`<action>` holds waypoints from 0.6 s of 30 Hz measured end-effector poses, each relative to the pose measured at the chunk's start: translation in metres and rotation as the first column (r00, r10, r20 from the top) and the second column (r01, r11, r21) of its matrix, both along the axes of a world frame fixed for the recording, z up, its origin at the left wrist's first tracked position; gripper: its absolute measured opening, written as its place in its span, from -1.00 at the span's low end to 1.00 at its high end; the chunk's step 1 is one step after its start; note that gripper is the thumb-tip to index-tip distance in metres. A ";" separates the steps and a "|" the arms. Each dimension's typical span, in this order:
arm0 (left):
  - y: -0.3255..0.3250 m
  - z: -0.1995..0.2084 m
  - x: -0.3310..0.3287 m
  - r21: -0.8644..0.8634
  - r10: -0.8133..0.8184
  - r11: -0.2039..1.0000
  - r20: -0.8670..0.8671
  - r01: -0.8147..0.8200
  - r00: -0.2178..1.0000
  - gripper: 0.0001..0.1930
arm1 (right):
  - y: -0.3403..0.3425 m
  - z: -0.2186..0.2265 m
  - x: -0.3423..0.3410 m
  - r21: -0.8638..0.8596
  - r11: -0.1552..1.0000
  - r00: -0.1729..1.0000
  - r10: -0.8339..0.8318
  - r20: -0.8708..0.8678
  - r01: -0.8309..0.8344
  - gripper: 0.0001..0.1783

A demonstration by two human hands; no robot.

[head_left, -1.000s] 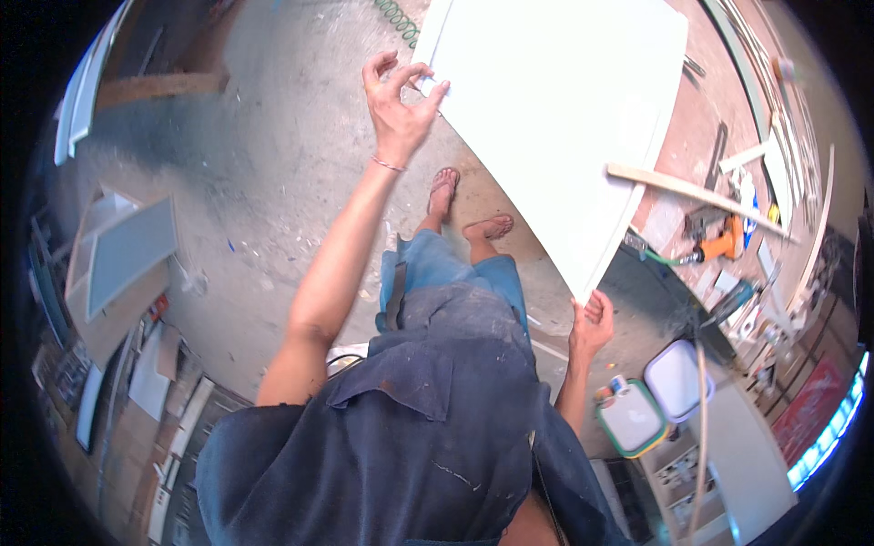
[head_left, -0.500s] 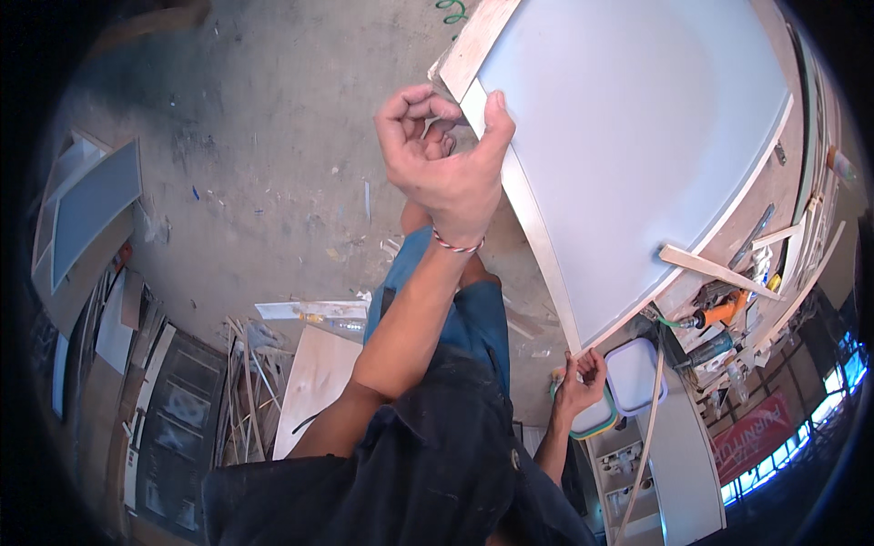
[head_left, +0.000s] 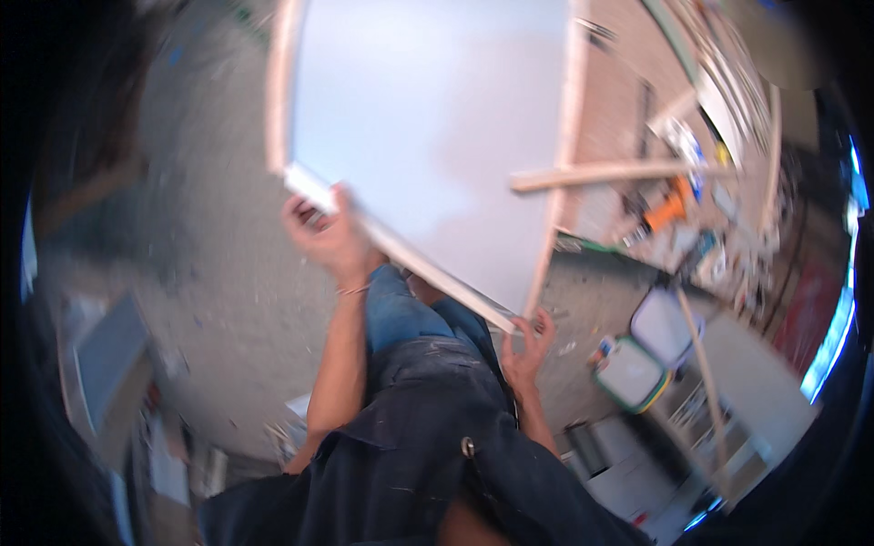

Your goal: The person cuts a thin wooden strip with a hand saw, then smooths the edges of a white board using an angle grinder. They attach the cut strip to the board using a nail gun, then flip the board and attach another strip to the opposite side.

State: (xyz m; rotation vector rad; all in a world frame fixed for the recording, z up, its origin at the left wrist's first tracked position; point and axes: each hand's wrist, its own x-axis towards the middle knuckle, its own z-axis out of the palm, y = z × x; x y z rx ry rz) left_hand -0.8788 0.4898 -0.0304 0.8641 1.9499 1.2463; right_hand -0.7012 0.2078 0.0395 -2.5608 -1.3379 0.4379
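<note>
A large pale blue-white panel (head_left: 428, 118) with light wood edges lies in front of me, smeared by motion. Along its near edge runs a narrow white strip (head_left: 428, 265), slanting down toward the right. My left hand (head_left: 330, 238) is closed round the strip near its left end, thumb on top and fingers curled below. At the near right corner, my right hand (head_left: 526, 353) pinches the strip's other end between thumb and fingers. Whether the strip sits tight against the panel, I cannot tell.
A loose wood batten (head_left: 619, 173) lies across the panel's right edge. Beyond it are an orange-bodied tool (head_left: 666, 207) and cluttered small items on the bench. Lidded plastic containers (head_left: 633, 373) stand at lower right. A leaning grey panel (head_left: 109, 350) is at far left.
My view has swung, so the panel and both hands appear further left and the panel looks turned. Both hands stay at the strip's two ends.
</note>
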 end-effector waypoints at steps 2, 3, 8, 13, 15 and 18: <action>-0.014 -0.019 -0.013 0.103 -0.119 0.987 -0.050 0.124 0.992 -0.61 | -0.023 0.003 -0.013 0.082 0.988 0.983 -0.116 -0.141 0.128 -0.67; -0.013 -0.018 -0.012 0.154 -0.093 0.984 0.013 0.090 0.996 -0.66 | -0.022 0.007 -0.011 0.106 0.985 0.977 -0.118 -0.176 0.138 -0.71; 0.025 0.075 -0.014 0.270 -0.436 0.900 0.542 0.342 0.719 -0.71 | -0.041 0.029 0.016 0.322 0.928 0.906 -0.036 -0.421 0.187 -0.52; 0.079 0.249 0.089 0.670 -0.859 0.496 0.471 0.552 0.201 -0.60 | -0.057 0.028 0.144 0.539 0.807 0.970 -0.193 -0.148 0.242 -0.44; 0.054 0.285 0.169 0.608 -0.919 0.296 -0.028 0.737 0.393 -0.58 | -0.067 0.017 0.229 0.625 0.627 0.881 -0.400 -0.253 0.465 -0.48; -0.033 0.262 0.320 0.145 -0.883 -0.398 -0.330 0.906 -0.335 -0.63 | -0.099 -0.016 0.386 0.631 0.648 0.775 -0.621 0.115 0.426 -0.33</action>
